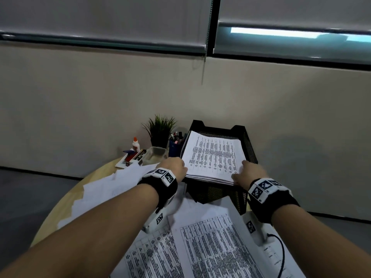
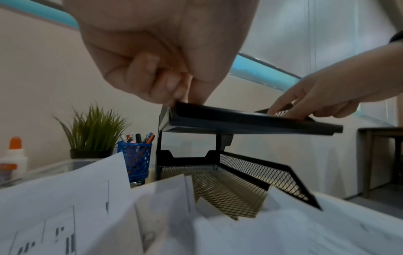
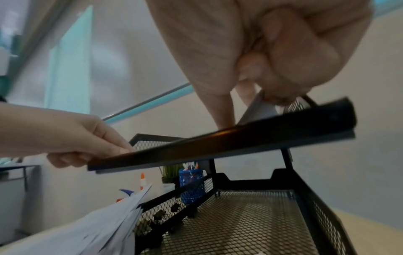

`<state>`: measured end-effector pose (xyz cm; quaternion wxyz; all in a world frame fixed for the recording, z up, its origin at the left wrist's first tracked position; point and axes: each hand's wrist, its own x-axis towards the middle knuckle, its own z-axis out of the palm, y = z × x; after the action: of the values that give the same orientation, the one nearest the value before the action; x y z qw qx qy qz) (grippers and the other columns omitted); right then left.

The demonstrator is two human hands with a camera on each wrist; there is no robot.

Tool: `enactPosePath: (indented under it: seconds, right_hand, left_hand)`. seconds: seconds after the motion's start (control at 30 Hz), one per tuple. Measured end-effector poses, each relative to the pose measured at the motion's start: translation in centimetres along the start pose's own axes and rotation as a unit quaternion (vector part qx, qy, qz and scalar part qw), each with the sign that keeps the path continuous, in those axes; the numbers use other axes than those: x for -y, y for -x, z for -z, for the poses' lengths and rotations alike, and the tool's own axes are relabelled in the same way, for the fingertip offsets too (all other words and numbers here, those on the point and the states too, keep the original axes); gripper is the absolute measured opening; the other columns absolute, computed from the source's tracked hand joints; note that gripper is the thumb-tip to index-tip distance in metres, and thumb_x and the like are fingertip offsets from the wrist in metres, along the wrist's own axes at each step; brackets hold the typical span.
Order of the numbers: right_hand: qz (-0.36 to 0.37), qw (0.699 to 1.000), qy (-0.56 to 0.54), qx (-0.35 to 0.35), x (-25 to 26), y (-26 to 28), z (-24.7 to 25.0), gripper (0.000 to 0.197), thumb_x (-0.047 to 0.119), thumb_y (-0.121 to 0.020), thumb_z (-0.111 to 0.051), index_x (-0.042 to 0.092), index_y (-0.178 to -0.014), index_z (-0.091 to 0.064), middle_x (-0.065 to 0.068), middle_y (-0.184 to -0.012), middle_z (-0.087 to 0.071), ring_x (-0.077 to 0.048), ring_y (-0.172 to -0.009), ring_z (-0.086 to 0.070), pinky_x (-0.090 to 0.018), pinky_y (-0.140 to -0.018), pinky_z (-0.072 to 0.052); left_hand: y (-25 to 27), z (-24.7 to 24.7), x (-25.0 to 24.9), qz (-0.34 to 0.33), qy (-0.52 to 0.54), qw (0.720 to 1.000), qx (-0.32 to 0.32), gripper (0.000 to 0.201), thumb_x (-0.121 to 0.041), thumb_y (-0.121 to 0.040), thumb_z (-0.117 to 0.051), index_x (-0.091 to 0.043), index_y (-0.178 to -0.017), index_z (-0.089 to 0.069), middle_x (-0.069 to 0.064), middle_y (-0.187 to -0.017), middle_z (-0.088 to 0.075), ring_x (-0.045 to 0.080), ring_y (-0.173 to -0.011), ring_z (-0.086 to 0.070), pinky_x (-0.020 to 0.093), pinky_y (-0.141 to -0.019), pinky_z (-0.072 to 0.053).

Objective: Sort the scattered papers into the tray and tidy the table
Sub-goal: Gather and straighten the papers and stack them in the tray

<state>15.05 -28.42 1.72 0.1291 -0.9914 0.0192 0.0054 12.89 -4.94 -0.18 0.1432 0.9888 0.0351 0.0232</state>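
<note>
A black mesh two-tier tray [image 1: 251,145] stands at the back of the round wooden table [image 1: 66,201]. A stack of printed papers [image 1: 212,155] lies on its top tier, overhanging the front rim [image 2: 250,120]. My left hand [image 1: 176,167] has its fingers curled at the stack's near left corner. My right hand [image 1: 247,173] pinches the near right corner, where a paper edge [image 3: 257,110] shows between thumb and finger. The lower tier [image 3: 250,220] is bare mesh. Loose printed sheets [image 1: 210,247] lie in front of the tray, with more sheets [image 1: 112,187] spread to the left.
Left of the tray stand a blue pen cup [image 1: 175,146], a potted plant [image 1: 160,129], a clear plastic box [image 1: 155,155], a glue bottle [image 1: 135,144] and small desk items [image 1: 130,155]. A wall runs close behind the table.
</note>
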Motion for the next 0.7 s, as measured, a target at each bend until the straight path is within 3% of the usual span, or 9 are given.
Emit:
enactPosePath:
  seconds: [0.07, 0.13, 0.3, 0.43, 0.6, 0.7]
  right_hand:
    - [0.007, 1.0, -0.001, -0.022, 0.0, 1.1, 0.4, 0.041, 0.039, -0.091, -0.052, 0.012, -0.12, -0.045, -0.016, -0.113, -0.056, -0.033, -0.101, -0.058, -0.032, -0.07, -0.041]
    - [0.005, 0.999, -0.023, -0.038, -0.1, 2.4, 0.8, 0.047, 0.042, -0.093, -0.048, 0.015, -0.13, -0.038, -0.018, -0.117, -0.052, -0.037, -0.103, -0.056, -0.037, -0.075, -0.043]
    - [0.023, 0.999, -0.037, -0.017, -0.7, 7.4, 1.3, 0.047, 0.035, -0.09, -0.049, 0.015, -0.131, -0.038, -0.014, -0.11, -0.048, -0.034, -0.095, -0.056, -0.039, -0.084, -0.049]
    - [0.047, 0.998, -0.037, 0.02, -1.4, 13.1, 0.9, 0.048, 0.035, -0.087, -0.054, 0.013, -0.128, -0.044, -0.013, -0.122, -0.053, -0.031, -0.104, -0.058, -0.037, -0.086, -0.05]
    - [0.034, 0.986, -0.091, 0.133, -2.4, 19.7, -2.0, 0.061, 0.036, -0.089, -0.057, 0.01, -0.139, -0.035, -0.014, -0.117, -0.059, -0.024, -0.086, -0.061, -0.035, -0.074, -0.053]
    - [0.032, 0.974, -0.112, 0.192, -3.2, 23.2, -4.6, 0.06, 0.035, -0.088, -0.059, 0.01, -0.137, -0.037, -0.006, -0.107, -0.057, -0.014, -0.077, -0.057, -0.025, -0.065, -0.048]
  left_hand:
    - [1.3, 0.2, -0.2, -0.004, 0.016, 1.0, -0.015, 0.031, -0.034, -0.092, -0.045, -0.012, -0.109, -0.06, 0.011, -0.114, -0.064, 0.031, -0.102, -0.058, 0.032, -0.075, -0.044]
    - [3.1, 0.3, -0.2, -0.011, 0.048, 0.998, -0.034, 0.037, -0.035, -0.093, -0.047, -0.014, -0.124, -0.05, 0.011, -0.118, -0.059, 0.031, -0.105, -0.057, 0.034, -0.079, -0.045]
    - [9.2, -0.3, 0.5, -0.002, 0.072, 0.997, -0.007, 0.048, -0.034, -0.091, -0.051, -0.015, -0.134, -0.039, 0.013, -0.125, -0.052, 0.029, -0.114, -0.051, 0.038, -0.094, -0.045]
    - [14.8, -0.8, 1.4, 0.037, 0.079, 0.995, 0.052, 0.056, -0.039, -0.091, -0.051, -0.016, -0.14, -0.034, 0.013, -0.136, -0.044, 0.029, -0.124, -0.044, 0.039, -0.102, -0.04]
    - [21.9, -1.7, 2.7, 0.057, 0.07, 0.987, 0.131, 0.058, -0.045, -0.092, -0.05, -0.018, -0.14, -0.035, 0.011, -0.141, -0.037, 0.028, -0.126, -0.043, 0.035, -0.102, -0.04]
    - [25.4, -3.0, 3.7, 0.075, 0.059, 0.982, 0.163, 0.06, -0.047, -0.09, -0.051, -0.018, -0.14, -0.036, 0.011, -0.141, -0.038, 0.027, -0.125, -0.044, 0.033, -0.101, -0.041]
